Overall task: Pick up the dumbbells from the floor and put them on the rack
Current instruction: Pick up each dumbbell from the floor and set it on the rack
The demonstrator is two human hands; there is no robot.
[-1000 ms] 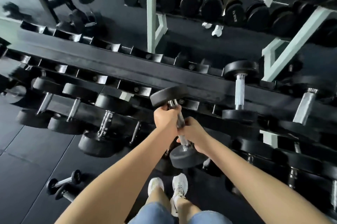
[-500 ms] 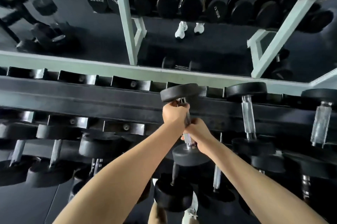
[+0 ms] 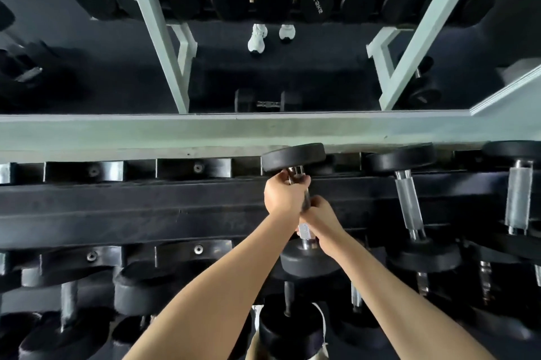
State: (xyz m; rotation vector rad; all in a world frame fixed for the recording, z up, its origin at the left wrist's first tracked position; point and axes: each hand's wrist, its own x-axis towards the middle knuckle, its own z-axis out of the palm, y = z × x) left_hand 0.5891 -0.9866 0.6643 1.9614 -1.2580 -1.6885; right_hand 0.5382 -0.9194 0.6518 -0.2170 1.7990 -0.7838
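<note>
A black round-headed dumbbell [image 3: 293, 156] with a chrome handle lies across the top tier of the black rack [image 3: 117, 207]. Its far head sits at the rear saddles and its near head [image 3: 307, 260] at the front rail. My left hand [image 3: 284, 194] is wrapped around the upper part of the handle. My right hand [image 3: 320, 220] is wrapped around the lower part, just behind the left. Whether the dumbbell's weight rests fully on the saddles I cannot tell.
Two dumbbells [image 3: 409, 207] lie on the top tier to the right. Empty saddles [image 3: 193, 168] line the top tier to the left. Lower tiers hold several dumbbells [image 3: 140, 292]. Behind the rack a mirror [image 3: 263, 67] reflects the rack, a floor dumbbell and white shoes.
Both hands carried the dumbbell up and forward from in front of the rack onto the top tier. My view rose from the floor and shoes to the rack top and mirror.
</note>
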